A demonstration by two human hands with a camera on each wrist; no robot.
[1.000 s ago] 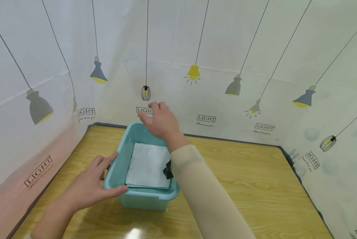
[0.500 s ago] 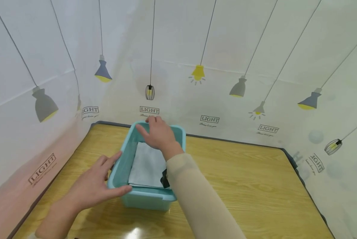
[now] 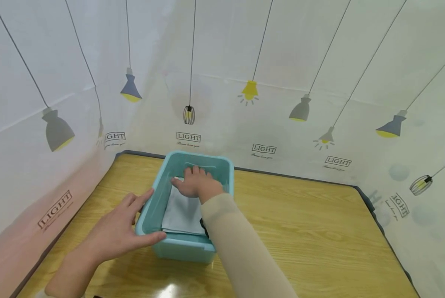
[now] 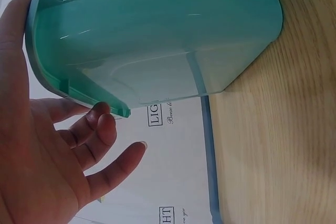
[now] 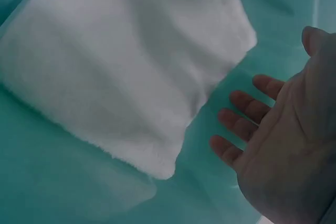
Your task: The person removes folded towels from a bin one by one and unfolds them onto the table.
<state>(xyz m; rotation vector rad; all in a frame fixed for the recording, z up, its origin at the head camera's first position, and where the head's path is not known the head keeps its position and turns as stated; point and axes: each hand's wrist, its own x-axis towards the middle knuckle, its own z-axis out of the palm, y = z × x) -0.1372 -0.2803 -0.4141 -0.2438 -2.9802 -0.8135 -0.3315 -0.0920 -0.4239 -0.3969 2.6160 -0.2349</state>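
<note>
A light-blue plastic storage bin (image 3: 185,247) stands on the table, with a folded white towel (image 3: 183,215) lying inside. At the bin's near left corner, my left hand (image 3: 112,229) holds the rim, thumb along the front edge and fingers on the left side. In the left wrist view, the lower fingers (image 4: 123,167) bend loosely outside the wall. My right hand (image 3: 196,182) reaches down into the bin over the towel's far end, fingers spread. In the right wrist view, its fingers (image 5: 241,124) are a short gap from the towel's edge and hold nothing.
The bin rests on a wood-grain table (image 3: 304,231). White sheeting (image 3: 222,99) printed with hanging lamps rises along the table's back and sides. A dark border (image 3: 282,176) runs along the table's back edge, behind the bin.
My right hand has come down from above the bin's far rim to inside it, over the towel. My left hand keeps its place at the rim. The head view has shifted slightly.
</note>
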